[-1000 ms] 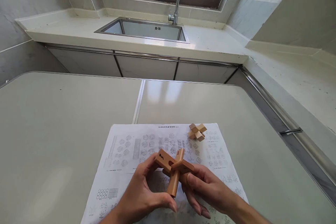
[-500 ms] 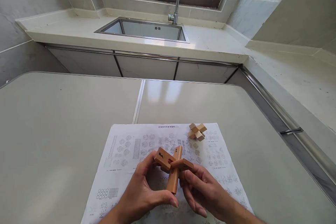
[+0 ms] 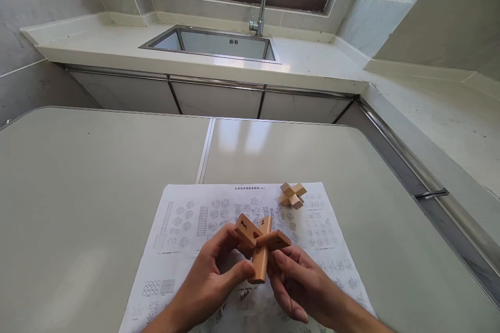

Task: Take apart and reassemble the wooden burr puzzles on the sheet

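Observation:
A reddish-brown wooden interlocking puzzle (image 3: 261, 242) is held above the printed sheet (image 3: 156, 270). Its flat pieces cross one another, and dark handwritten marks, one a "2", show on them. My left hand (image 3: 213, 273) grips it from the left, thumb against the lower end of the upright piece and fingers behind the left piece. From the right, my right hand (image 3: 302, 281) holds the puzzle's right side between thumb and index finger, the other fingers curled below. The fingertips behind the wood are partly hidden.
A small pale wooden burr puzzle (image 3: 292, 195) rests on the sheet's upper right part. Under the sheet is a light table (image 3: 97, 182) with a seam. Beyond stand a counter with a sink (image 3: 226, 44) and a faucet (image 3: 263, 0).
My left thumb has moved up onto the lower end of the upright piece. The puzzle has turned slightly, its left piece now standing steeper. My right hand has hardly moved.

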The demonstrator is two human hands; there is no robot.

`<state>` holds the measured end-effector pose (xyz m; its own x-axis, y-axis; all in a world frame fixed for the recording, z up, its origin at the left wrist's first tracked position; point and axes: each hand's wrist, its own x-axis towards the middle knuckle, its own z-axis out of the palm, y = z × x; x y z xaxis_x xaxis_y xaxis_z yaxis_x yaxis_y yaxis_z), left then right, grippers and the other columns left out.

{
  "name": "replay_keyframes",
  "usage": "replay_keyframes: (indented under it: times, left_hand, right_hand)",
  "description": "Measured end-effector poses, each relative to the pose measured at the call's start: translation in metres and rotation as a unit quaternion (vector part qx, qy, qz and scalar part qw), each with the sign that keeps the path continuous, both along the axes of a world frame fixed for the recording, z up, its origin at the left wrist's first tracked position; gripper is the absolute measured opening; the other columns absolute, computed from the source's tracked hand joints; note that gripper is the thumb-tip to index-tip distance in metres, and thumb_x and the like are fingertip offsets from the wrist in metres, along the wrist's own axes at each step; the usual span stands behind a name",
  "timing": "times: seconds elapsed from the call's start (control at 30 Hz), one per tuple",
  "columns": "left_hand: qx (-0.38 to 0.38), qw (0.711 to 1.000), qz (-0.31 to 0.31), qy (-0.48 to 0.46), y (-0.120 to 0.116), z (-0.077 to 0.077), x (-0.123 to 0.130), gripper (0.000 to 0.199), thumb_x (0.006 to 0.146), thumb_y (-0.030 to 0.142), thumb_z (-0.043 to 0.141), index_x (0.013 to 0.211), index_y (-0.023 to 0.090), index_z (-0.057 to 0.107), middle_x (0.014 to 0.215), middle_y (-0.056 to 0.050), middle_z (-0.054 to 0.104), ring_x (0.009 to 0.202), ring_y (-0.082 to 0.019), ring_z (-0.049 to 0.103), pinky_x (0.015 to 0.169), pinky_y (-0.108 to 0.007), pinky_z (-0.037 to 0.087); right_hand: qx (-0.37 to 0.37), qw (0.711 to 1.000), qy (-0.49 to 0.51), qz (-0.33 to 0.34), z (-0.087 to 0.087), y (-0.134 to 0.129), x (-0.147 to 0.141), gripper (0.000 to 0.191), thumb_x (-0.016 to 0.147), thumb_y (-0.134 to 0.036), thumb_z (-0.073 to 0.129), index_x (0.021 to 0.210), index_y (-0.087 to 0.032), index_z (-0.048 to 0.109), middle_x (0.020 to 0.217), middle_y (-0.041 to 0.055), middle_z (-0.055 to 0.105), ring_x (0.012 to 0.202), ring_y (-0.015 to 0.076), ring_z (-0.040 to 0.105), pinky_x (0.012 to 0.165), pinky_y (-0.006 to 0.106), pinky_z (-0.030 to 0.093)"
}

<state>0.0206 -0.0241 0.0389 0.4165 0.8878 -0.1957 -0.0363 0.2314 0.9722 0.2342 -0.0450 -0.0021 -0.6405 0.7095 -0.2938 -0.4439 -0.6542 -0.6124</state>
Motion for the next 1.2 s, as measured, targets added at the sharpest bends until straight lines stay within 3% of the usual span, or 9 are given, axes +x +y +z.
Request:
replay_keyframes:
  times: [0.1,0.2,0.37,0.6,0.77,0.97,1.2]
  left_hand:
    - [-0.012,1.000,-0.006,-0.010,0.000,-0.001,0.000,0.051,0.086,0.065,0.080,0.112,0.023,0.067,0.110,-0.007,0.072,0.111,-0.029,0.066,0.099,-0.039,0.051]
    - [0.007,1.000,-0.005,-0.009,-0.001,-0.003,0.000,0.044,0.087,0.058,0.082,0.108,0.022,0.069,0.105,-0.006,0.070,0.104,-0.027,0.065,0.096,-0.038,0.051]
    - [0.019,0.999,-0.010,-0.032,-0.001,-0.003,-0.001,0.037,0.089,0.053,0.083,0.105,0.023,0.068,0.101,-0.003,0.069,0.098,-0.023,0.065,0.092,-0.034,0.052]
    - [0.020,1.000,0.010,0.012,0.000,0.002,0.002,0.026,0.104,0.046,0.065,0.098,0.021,0.067,0.101,-0.004,0.074,0.098,-0.021,0.069,0.090,-0.031,0.053]
    - [0.055,0.998,0.021,0.015,-0.002,-0.002,0.001,0.021,0.103,0.041,0.067,0.097,0.021,0.071,0.099,-0.005,0.075,0.096,-0.021,0.070,0.089,-0.030,0.055]
    - [0.068,0.997,0.029,-0.004,-0.006,-0.009,-0.001,0.020,0.101,0.041,0.071,0.098,0.021,0.074,0.094,-0.005,0.073,0.090,-0.020,0.071,0.083,-0.030,0.059]
    - [0.054,0.998,-0.002,-0.041,-0.001,-0.001,-0.006,0.022,0.103,0.041,0.070,0.102,0.019,0.072,0.090,-0.006,0.074,0.083,-0.019,0.072,0.080,-0.031,0.058]
  right_hand:
    - [0.004,1.000,0.006,-0.002,0.000,0.000,0.000,0.052,0.097,-0.061,0.071,0.112,-0.011,0.067,0.051,-0.0046,0.061,0.028,0.0037,0.037,0.033,0.014,0.033]
    - [0.010,1.000,0.014,-0.015,-0.001,0.000,0.002,0.054,0.100,-0.056,0.070,0.129,-0.011,0.066,0.051,-0.0058,0.060,0.029,0.0043,0.038,0.035,0.014,0.036]
    - [-0.002,1.000,0.019,-0.011,-0.002,-0.001,0.003,0.053,0.101,-0.053,0.068,0.134,-0.012,0.065,0.050,-0.0056,0.061,0.028,0.0054,0.038,0.034,0.014,0.036]
    - [-0.022,0.998,0.061,-0.018,0.000,-0.001,-0.001,0.036,0.100,-0.050,0.070,0.103,-0.015,0.067,0.049,-0.0043,0.061,0.026,0.0045,0.035,0.032,0.014,0.034]
    - [-0.034,0.997,0.065,-0.028,-0.001,-0.002,0.002,0.029,0.100,-0.043,0.072,0.105,-0.015,0.068,0.050,-0.0049,0.061,0.028,0.0048,0.037,0.032,0.014,0.034]
    - [-0.061,0.994,0.022,-0.083,0.001,0.001,0.007,0.038,0.096,-0.052,0.077,0.100,-0.016,0.067,0.050,-0.0068,0.060,0.028,0.0022,0.033,0.032,0.013,0.029]
    - [-0.027,0.996,-0.017,-0.085,0.007,0.004,0.006,0.039,0.097,-0.054,0.075,0.095,-0.016,0.064,0.047,-0.0064,0.059,0.028,0.0033,0.034,0.032,0.013,0.028]
